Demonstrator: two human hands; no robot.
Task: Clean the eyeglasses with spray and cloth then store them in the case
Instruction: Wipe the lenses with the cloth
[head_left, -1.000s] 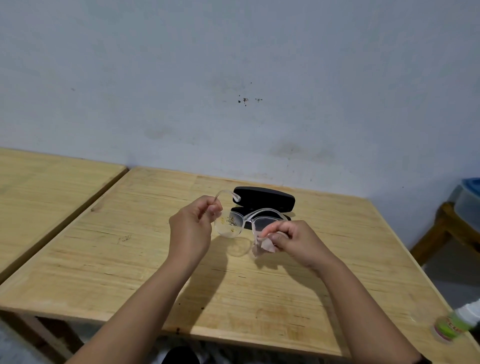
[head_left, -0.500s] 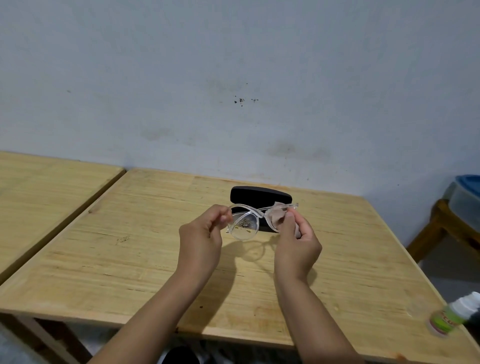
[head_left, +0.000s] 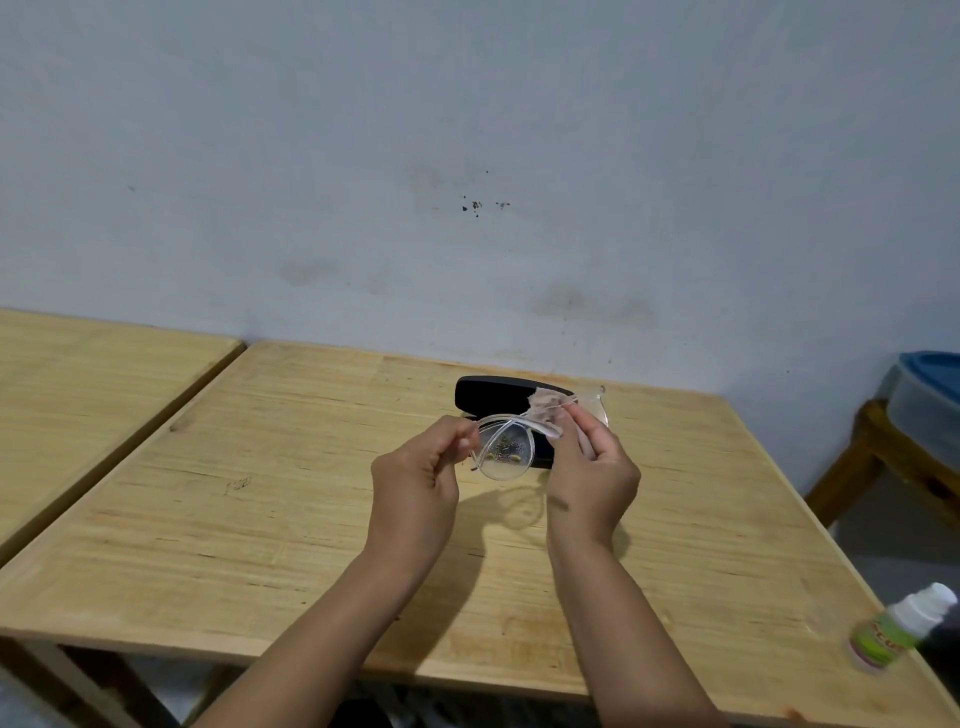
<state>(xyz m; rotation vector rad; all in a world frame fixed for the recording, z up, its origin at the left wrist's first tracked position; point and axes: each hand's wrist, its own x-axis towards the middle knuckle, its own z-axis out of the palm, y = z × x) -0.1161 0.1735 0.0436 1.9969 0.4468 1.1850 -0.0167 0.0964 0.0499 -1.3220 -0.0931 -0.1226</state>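
1. While you look down over a wooden table (head_left: 260, 545), a second table (head_left: 78, 389) sits at far left, apart from it by a narrow gap.
2. Your left hand (head_left: 415, 488) is closed in a pinch on the left end of the clear-framed eyeglasses (head_left: 506, 449), holding them raised above the table. The near lens shows specks or droplets; I cannot tell which.
3. Behind the eyeglasses, the black case (head_left: 493, 395) lies on the table, apparently with its lid up.
4. Your right hand (head_left: 592, 467) is closed on the pale cloth (head_left: 543, 415), pressed against the frame's right side near the far lens.
5. Compared with a second ago, your right hand has turned upright and lifted, and the cloth has travelled from below the lenses up onto the right part of the frame. That suggests wiping is under way, with storing not yet begun.
6. At far right, the spray bottle (head_left: 904, 631) lies near the table edge, well apart from your hands.
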